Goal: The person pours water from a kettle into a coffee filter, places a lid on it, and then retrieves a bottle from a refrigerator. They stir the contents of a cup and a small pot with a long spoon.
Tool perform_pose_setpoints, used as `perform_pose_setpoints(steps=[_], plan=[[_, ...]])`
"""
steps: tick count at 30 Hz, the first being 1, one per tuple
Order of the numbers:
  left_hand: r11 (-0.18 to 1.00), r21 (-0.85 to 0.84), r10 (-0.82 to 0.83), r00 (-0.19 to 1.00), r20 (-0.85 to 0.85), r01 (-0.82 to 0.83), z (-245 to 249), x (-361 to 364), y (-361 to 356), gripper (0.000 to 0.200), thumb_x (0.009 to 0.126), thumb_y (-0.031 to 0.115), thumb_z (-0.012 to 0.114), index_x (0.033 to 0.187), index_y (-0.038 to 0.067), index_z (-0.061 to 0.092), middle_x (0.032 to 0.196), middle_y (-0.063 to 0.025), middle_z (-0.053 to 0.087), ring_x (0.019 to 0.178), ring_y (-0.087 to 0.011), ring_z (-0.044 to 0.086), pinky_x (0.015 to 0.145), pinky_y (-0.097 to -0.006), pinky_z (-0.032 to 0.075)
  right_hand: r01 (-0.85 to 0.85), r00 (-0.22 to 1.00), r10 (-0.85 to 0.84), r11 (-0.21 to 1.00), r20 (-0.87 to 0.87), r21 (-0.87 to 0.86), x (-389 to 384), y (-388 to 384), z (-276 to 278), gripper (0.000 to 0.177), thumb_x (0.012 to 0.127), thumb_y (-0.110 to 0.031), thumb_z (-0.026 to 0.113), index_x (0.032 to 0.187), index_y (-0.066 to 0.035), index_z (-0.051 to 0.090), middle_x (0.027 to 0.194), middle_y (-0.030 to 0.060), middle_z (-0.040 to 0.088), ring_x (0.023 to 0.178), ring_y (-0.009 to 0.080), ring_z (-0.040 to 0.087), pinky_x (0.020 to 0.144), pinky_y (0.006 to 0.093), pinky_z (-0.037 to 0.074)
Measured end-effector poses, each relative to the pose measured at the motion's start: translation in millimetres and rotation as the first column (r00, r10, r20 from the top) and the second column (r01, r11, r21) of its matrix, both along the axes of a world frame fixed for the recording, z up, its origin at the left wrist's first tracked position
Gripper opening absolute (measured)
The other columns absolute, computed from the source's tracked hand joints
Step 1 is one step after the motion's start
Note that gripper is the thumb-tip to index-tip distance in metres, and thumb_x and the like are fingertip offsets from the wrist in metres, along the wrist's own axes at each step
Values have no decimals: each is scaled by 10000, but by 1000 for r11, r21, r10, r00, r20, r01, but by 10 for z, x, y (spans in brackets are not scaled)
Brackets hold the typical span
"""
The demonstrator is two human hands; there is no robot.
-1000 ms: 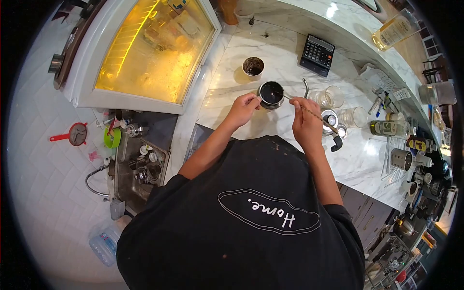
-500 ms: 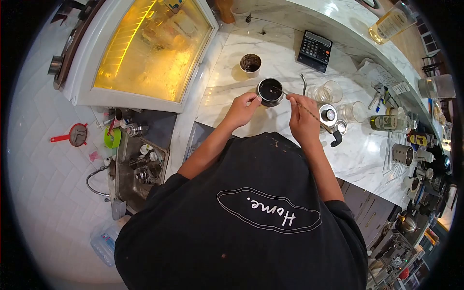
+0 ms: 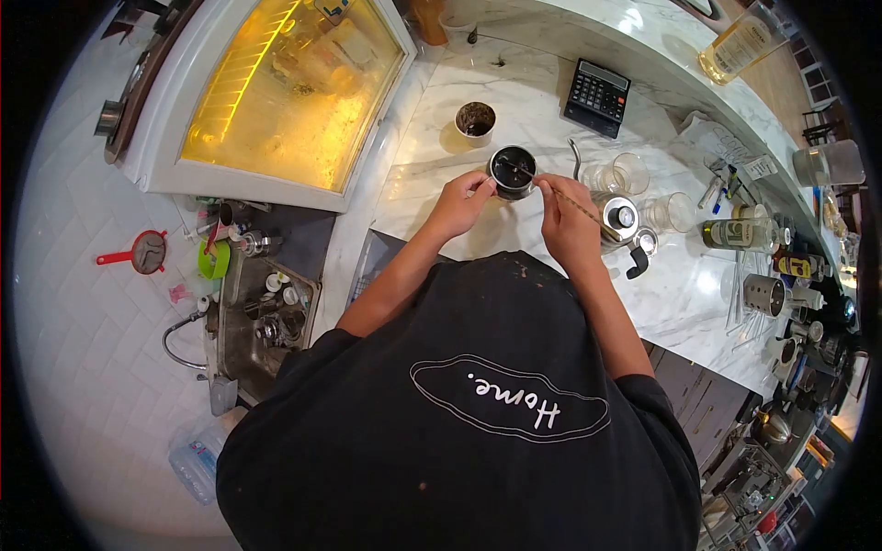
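Observation:
A small metal cup [image 3: 514, 193] with dark liquid inside stands on the marble counter in front of me. My left hand [image 3: 462, 206] pinches the cup's near left side between thumb and fingers. Between the closed fingers of my right hand [image 3: 570, 225] is a long bar spoon [image 3: 581, 209] with a twisted handle. Its lower end dips into the liquid, and its handle slants back across my hand. Just beyond the cup is another metal cup [image 3: 476, 121], with dark residue inside. A gooseneck kettle [image 3: 617, 213] sits right of my right hand.
Glasses [image 3: 630, 173] stand beyond the kettle, and a calculator [image 3: 597, 97] lies farther back. Bottles [image 3: 726, 233] and a perforated metal holder [image 3: 763, 294] line the right side. At left are a glass-doored cabinet [image 3: 356, 174] and a sink [image 3: 241, 317] with items in it.
The bar spoon has shifted within the cup, its lower part now reaching across the dark liquid. My right hand has moved slightly left, while my left hand stays on the cup.

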State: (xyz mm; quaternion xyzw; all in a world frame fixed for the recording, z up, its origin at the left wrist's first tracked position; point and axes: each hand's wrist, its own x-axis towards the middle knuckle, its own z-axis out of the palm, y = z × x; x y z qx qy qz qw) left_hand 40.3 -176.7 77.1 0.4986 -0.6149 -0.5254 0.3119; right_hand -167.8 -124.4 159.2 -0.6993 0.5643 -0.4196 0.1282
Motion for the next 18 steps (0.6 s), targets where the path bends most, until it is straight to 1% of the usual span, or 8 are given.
perform_pose_setpoints(steps=[2,4,5,8,9,12,14,18], plan=[[999,-18,-30,1000,7,30,-39,20,-26,294,1043,265,574,1025,-4,690,937,-56,705,912,-140,633,870,-310,493,54,999,-54,999,1,0,-24,-32,-15,154,1023,-100,591,1018,-7,714,1001,138,735,934,341,679,829,414,526],[998,-12,-53,997,55,54,29,23,-42,296,1040,267,573,1023,-5,691,943,-60,709,915,-144,637,877,-311,491,97,995,-97,995,2,-3,-68,-75,-31,184,1028,-102,584,995,9,726,1006,141,740,924,339,686,827,406,529],[998,-7,-63,995,79,64,61,30,-49,298,1039,268,573,1022,-5,691,946,-63,712,917,-146,638,880,-312,490,116,993,-117,993,10,24,-112,-81,-69,216,1035,-107,574,973,22,735,1007,144,744,902,339,690,817,404,529],[998,-5,-68,993,97,68,58,33,-64,303,1038,270,570,1021,-6,693,950,-66,720,921,-149,643,881,-316,493,93,995,-97,993,40,73,-151,-14,-6,151,998,-94,615,983,17,716,988,151,731,931,362,669,859,446,509],[998,7,-57,995,78,57,73,24,-52,303,1038,270,570,1021,-7,693,948,-66,721,924,-149,645,883,-316,493,80,997,-80,997,23,16,-127,3,-13,130,992,-86,621,997,11,708,966,149,725,933,362,667,860,438,504],[999,41,-35,999,30,34,110,-12,-26,304,1038,269,570,1019,-9,694,945,-66,723,930,-150,650,885,-316,496,-20,999,19,1000,34,12,-46,17,38,114,985,-80,627,1012,0,704,953,151,722,936,365,665,875,444,493],[998,62,-16,1000,6,15,90,-19,-24,307,1039,268,569,1016,-12,693,944,-65,723,928,-148,650,885,-317,498,17,1000,-17,1000,17,-3,-36,-15,8,98,977,-75,632,1014,-17,702,961,152,721,932,362,668,888,456,482],[998,35,-52,996,68,50,41,30,-67,309,1029,271,579,1005,-15,694,945,-65,723,924,-142,650,882,-316,500,84,996,-84,996,-6,15,-101,-57,-1,91,976,-77,635,1024,-26,694,965,151,722,928,358,673,884,455,481]])
